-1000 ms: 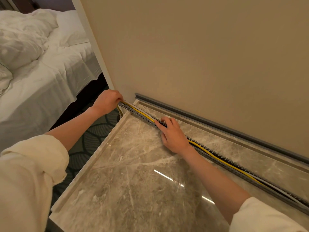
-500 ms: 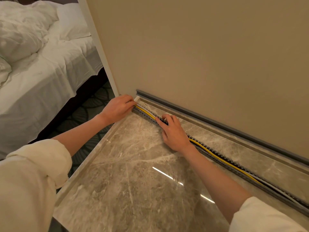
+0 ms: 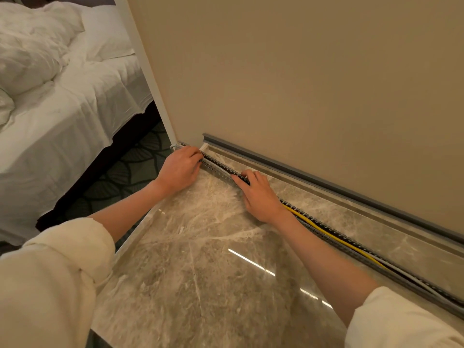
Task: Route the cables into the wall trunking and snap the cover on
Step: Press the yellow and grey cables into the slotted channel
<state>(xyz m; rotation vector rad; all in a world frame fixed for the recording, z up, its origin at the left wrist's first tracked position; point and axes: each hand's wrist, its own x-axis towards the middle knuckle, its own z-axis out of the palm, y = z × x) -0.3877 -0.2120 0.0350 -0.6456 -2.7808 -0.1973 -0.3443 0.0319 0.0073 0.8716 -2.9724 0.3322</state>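
On marble floor (image 3: 200, 272), grey slotted trunking (image 3: 218, 169)

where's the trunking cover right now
In the head view the long grey plastic cover strip lies along the foot of the beige wall, right of centre, just behind the open slotted grey trunking.

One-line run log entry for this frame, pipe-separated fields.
left hand: on trunking end | right hand: pressing cables into trunking | yellow cable: in channel | cover: off, against wall

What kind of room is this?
Probably a hotel bedroom: a bed with white sheets and a pillow, patterned carpet, and a shiny marble ledge by the wall.
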